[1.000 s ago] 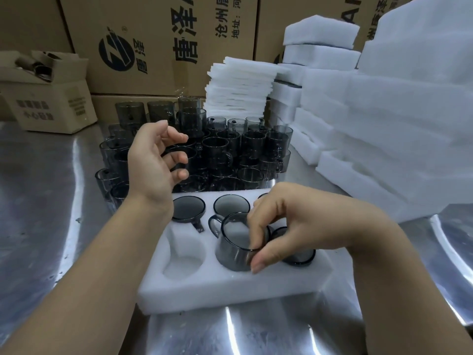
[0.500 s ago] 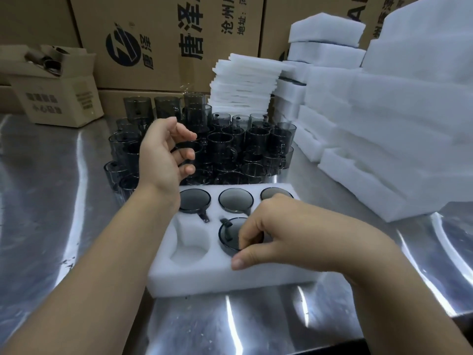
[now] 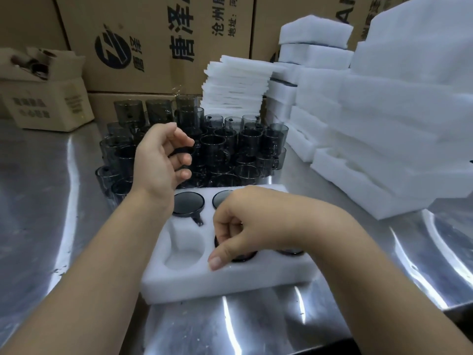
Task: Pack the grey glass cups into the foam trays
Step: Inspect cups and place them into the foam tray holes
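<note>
A white foam tray [image 3: 230, 280] lies in front of me on the steel table. Grey glass cups sit sunk in its back left pocket [image 3: 189, 204], back middle pocket [image 3: 222, 198] and front right pocket [image 3: 290, 251]. My right hand [image 3: 256, 226] is curled over another cup [image 3: 245, 256] in the front middle pocket, fingers on its rim, thumb tip on the foam. The front left pocket [image 3: 184, 249] holds nothing. My left hand [image 3: 158, 162] is over the cluster of loose grey cups [image 3: 243, 149] behind the tray, with thumb and fingers curled round one cup's rim [image 3: 179, 150].
Stacks of white foam trays [image 3: 384, 129] fill the right side, with thin foam sheets [image 3: 235, 83] piled behind the cups. Large printed cartons [image 3: 153, 42] line the back, and a small open carton [image 3: 48, 98] stands at the back left. Bare steel table [image 3: 51, 201] lies to the left.
My right hand has lowered its cup from above the tray down into the front middle pocket. My left hand has stayed over the loose cups.
</note>
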